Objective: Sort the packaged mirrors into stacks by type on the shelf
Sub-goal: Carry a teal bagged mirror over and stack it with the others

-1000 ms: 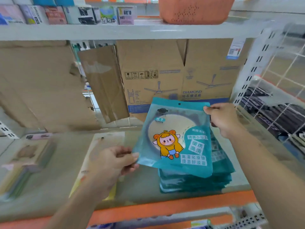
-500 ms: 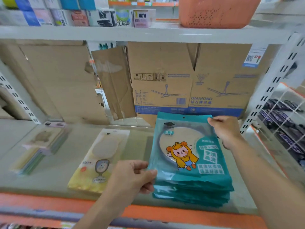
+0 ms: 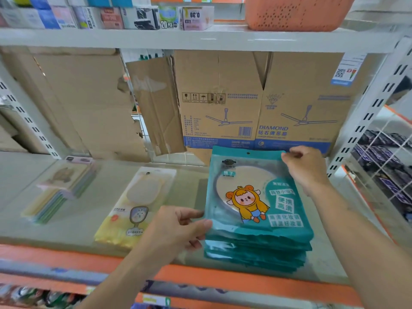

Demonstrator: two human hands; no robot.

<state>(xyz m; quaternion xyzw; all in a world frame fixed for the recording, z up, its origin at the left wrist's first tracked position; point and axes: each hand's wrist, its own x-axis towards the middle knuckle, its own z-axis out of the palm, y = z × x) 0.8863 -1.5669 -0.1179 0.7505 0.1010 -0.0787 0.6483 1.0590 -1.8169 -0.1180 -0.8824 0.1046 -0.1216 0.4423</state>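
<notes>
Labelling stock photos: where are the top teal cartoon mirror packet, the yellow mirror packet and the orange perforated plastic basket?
top teal cartoon mirror packet [image 3: 247, 201]: head view, cartoon figure.
yellow mirror packet [image 3: 136, 209]: head view, middle of front.
orange perforated plastic basket [image 3: 296, 12]: head view, front wall.

Pastel stack [image 3: 60, 190] blurred; orange basket [image 3: 296, 12] cut by top edge; carton [image 3: 223, 90] small print illegible.

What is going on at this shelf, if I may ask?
A person is sorting packaged mirrors on the shelf. The left grip pinches the lower left edge of a teal mirror pack, the right grip its upper right corner, atop the teal stack. A yellow pack and a pastel stack lie further left.
</notes>
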